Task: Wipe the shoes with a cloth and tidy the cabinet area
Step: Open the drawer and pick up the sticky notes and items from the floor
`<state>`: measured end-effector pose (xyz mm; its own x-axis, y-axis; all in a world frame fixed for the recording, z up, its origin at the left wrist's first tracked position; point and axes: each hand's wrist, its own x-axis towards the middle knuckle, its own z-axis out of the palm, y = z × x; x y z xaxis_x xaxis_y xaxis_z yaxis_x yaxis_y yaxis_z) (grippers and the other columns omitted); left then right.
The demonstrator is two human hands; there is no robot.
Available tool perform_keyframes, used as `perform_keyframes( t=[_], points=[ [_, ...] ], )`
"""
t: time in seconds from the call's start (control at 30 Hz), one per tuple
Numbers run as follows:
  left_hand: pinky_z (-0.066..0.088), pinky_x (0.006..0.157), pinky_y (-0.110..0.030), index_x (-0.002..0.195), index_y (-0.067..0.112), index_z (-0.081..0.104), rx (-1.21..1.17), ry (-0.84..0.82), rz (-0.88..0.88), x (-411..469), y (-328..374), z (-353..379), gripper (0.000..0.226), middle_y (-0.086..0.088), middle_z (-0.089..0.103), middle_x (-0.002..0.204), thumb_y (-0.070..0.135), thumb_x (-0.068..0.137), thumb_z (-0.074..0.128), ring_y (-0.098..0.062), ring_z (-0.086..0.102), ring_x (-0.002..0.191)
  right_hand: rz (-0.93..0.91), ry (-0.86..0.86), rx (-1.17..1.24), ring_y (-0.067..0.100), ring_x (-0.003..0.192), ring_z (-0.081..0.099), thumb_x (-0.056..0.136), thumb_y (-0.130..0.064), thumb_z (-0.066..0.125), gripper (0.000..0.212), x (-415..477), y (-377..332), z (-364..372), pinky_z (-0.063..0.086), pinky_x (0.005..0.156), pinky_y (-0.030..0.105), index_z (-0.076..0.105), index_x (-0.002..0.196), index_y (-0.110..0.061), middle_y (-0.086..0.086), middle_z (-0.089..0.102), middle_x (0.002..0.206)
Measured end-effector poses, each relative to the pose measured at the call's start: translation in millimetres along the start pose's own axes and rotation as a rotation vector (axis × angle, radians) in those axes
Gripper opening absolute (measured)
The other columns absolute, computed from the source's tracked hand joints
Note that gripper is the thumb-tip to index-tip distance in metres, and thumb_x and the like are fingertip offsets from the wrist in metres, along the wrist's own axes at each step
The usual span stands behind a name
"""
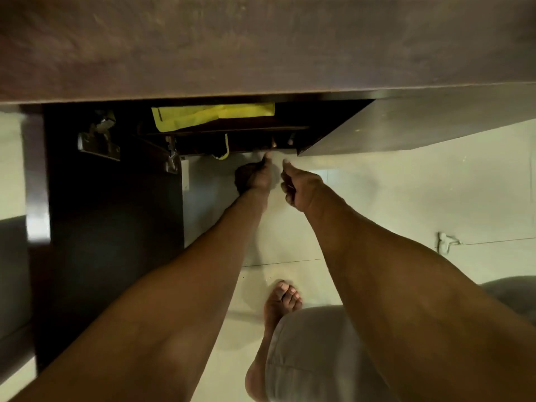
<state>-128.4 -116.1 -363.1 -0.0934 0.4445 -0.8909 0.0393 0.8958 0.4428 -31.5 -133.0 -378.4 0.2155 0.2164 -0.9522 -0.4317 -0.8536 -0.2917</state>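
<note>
The cabinet (261, 39) runs with its long axis from side to side across the view. It is seen from above, with its brown wood-grain top nearest the camera and its opening facing the person. Both doors stand open. The left door (110, 227) swings out dark toward the person, with metal hinges (98, 143) on its inner face. The right door (406, 126) angles out to the right of the opening.

On a shelf (226, 129) inside the cabinet lies a piece of yellow fabric (214, 116), its long side running along the shelf in line with the cabinet. Whether it is a cloth or a bag cannot be told. A yellow loop (224, 150) hangs over the cabinet's lower front edge. The compartment under the shelf is dark, and no shoe can be made out there for certain.

Both hands reach toward the bottom front edge of the cabinet, near the middle of the opening. The left hand (253, 178) has its fingers curled under and its thumb pointing at the edge. A dark shape sits under the hand, and it is too blurred to tell whether the hand grips anything. The right hand (298, 187), just beside it, has its fingers folded to the palm with one digit stretched toward the cabinet. Nothing shows in its grip.

Pale floor tiles (377, 198) spread in front of the cabinet. On them a bare foot (282, 297) points toward the opening, and a small metal fitting (445, 242) sits on the floor further right, in front of the right door.
</note>
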Motion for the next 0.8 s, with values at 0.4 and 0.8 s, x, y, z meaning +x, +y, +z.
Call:
perform_keyframes(
  t=[0.4,0.8],
  points=[
    [0.053,0.096,-0.046,0.074,0.022,0.065,0.099,-0.064,0.246,-129.6,33.6,43.3,0.02,-0.02,0.074,0.109,0.026,0.092,0.074,-0.042,0.067,0.109,-0.311,-0.087,-1.137,0.017,0.093,0.07,0.089,-0.043,0.076,0.047,-159.2,-125.3,-130.7,0.057,0.079,0.031,0.065,0.123,-0.013,0.005,0.071,0.115],
    [0.038,0.039,-0.01,0.113,0.008,0.07,0.562,-0.299,0.456,-190.8,41.4,162.3,0.019,-0.007,0.064,0.086,0.014,0.095,0.07,-0.011,0.052,0.058,-0.533,0.351,-0.51,0.023,0.08,0.063,0.09,-0.032,0.077,0.025,-132.6,-55.9,-341.8,0.052,0.081,0.033,0.076,0.094,-0.007,0.003,0.073,0.097]
  ],
)
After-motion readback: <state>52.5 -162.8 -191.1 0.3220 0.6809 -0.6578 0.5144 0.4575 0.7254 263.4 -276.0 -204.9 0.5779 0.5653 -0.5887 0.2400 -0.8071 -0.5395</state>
